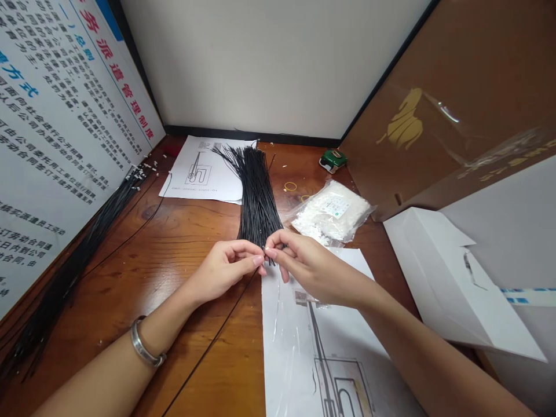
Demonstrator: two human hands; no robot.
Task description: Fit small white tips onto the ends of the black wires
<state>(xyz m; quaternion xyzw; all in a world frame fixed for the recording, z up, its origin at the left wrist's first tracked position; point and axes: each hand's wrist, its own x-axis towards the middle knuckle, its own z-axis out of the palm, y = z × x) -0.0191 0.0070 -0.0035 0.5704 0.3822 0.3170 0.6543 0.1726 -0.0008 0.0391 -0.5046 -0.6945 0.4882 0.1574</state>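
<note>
My left hand [232,263] pinches a thin black wire [208,346], whose length trails down toward the bottom edge of the view. Thumb and forefinger of my right hand [299,258] are closed at the wire's end, touching the left fingertips. Whatever the right fingers hold is too small and covered to make out. Just beyond both hands lies a thick bundle of black wires [257,194]. A clear bag of small white pieces [332,211] rests to the right of that bundle, with some pieces at its near corner.
Another bundle of black wires [82,255], with white tips, lies along the left board. Printed drawings are on a far sheet [174,188] and a near sheet [282,353]. A green tape measure [333,160] and a yellow rubber band [290,186] lie behind. A white box [443,278] stands right.
</note>
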